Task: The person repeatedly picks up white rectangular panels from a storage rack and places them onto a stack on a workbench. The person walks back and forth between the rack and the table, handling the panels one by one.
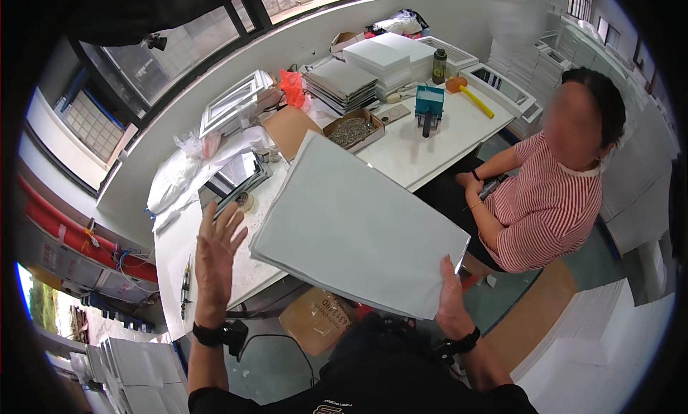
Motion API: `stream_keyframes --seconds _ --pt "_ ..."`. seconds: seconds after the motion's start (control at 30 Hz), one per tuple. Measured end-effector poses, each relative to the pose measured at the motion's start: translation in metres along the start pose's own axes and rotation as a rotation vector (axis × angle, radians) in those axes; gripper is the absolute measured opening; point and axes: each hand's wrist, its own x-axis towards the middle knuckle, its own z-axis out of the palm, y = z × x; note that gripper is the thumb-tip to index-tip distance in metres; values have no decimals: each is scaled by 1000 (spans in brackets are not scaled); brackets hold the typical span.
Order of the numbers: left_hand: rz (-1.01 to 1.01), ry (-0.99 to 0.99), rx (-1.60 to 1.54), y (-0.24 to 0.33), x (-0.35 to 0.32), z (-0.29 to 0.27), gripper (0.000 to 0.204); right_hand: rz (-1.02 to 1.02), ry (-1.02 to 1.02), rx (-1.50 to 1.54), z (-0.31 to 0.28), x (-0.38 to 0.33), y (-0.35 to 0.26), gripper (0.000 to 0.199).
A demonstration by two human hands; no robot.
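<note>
**Two hands, one stack of grey sheets**

Two hands work the stack of grey sheets [358, 224]. Right hand [451, 296] is clamped on the stack's near corner, thumb on top. Left hand [217, 246] is spread open, fingers apart, just beside the stack's left edge and gripping nothing. The stack hangs tilted above the near edge of the table [423, 152].

Handling judgement: one corner grip lets a wide stack sag and fan, so support from the left edge keeps the sheets squared.

Count on the table: one cardboard box of small metal parts [352, 130], one teal tool [429, 102], one yellow-handled mallet [469, 95], one dark bottle [438, 65]. One seated person in a striped shirt [548, 199] is beside the table.
</note>
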Motion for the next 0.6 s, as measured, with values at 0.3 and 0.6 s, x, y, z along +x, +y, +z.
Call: stream_keyframes --seconds 0.3,0.6 --pt "-209 141 -437 -123 63 199 74 -172 2 19 53 104 -27 58" --pt "-265 148 -485 -203 271 161 66 -149 66 -162 126 287 -32 60"
